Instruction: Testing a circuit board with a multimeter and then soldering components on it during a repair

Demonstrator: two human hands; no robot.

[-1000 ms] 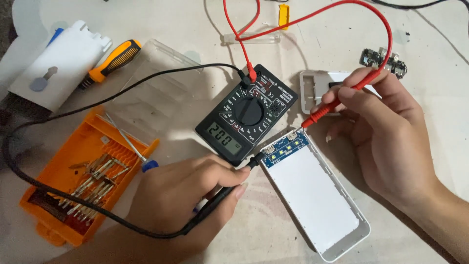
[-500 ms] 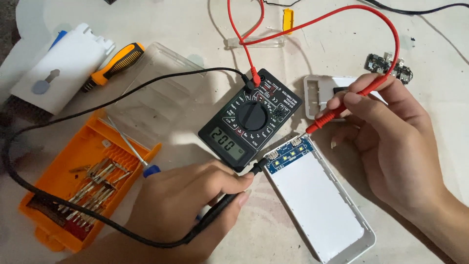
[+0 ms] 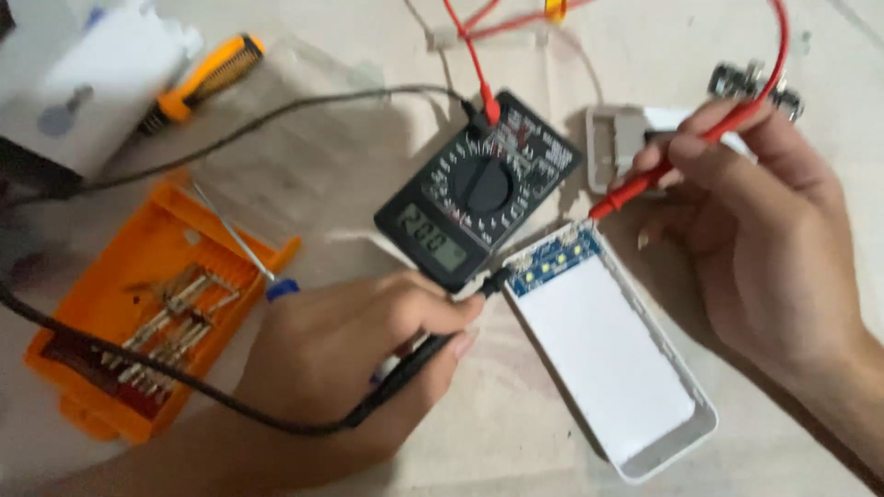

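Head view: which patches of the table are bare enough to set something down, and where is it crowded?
Bare cloth lies between the orange bit case and the multimeter; another patch sits between the left hand and the white casing. Crowded around the multimeter and right hand, where leads cross.

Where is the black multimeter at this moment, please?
In the head view, the black multimeter lies flat on the table near the middle, just above the left hand and beside the top end of the open white case.

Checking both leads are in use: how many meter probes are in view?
2: black probe in the left hand; red probe in the right hand.
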